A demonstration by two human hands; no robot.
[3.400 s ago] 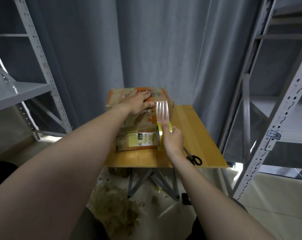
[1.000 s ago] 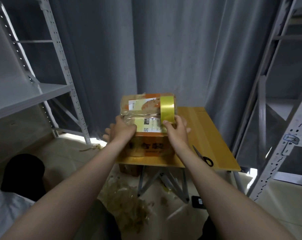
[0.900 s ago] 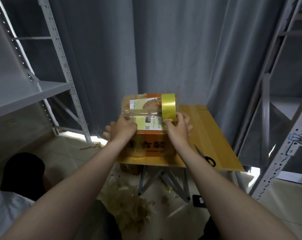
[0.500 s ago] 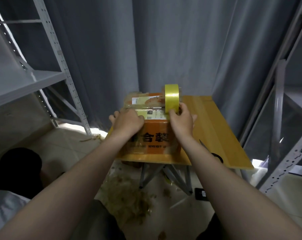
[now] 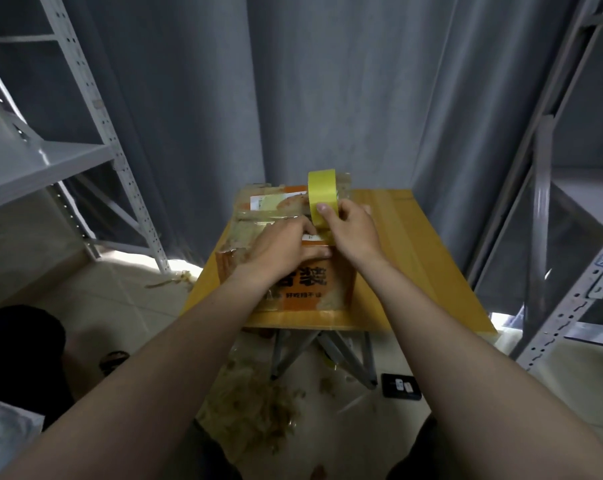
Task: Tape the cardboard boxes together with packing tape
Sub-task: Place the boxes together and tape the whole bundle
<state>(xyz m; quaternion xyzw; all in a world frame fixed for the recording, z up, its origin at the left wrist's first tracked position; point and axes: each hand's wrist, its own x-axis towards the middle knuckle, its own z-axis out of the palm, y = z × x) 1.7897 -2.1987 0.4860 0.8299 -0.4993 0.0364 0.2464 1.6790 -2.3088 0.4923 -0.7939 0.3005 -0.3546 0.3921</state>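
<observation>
A stack of cardboard boxes point(image 5: 303, 289), orange-printed and wrapped in clear tape, stands on a small yellow folding table point(image 5: 414, 258). My right hand point(image 5: 350, 228) grips a yellow roll of packing tape point(image 5: 322, 194), which stands on edge on the top box near its right side, my thumb on the roll's face. My left hand point(image 5: 282, 245) lies on the front top edge of the boxes just left of the roll, fingers bent over the edge and pressing the surface.
Grey metal shelving stands at left point(image 5: 50, 161) and right point(image 5: 570, 202), with a grey curtain behind. Torn tape scraps point(image 5: 258, 417) litter the floor under the table beside a dark phone-like object point(image 5: 401, 386). A person's dark hair point(image 5: 19, 344) shows at lower left.
The boxes were turned so the printed orange side faces me. The roll moved from the side up onto the top. My left hand slid right toward the roll, and the scissors are now hidden.
</observation>
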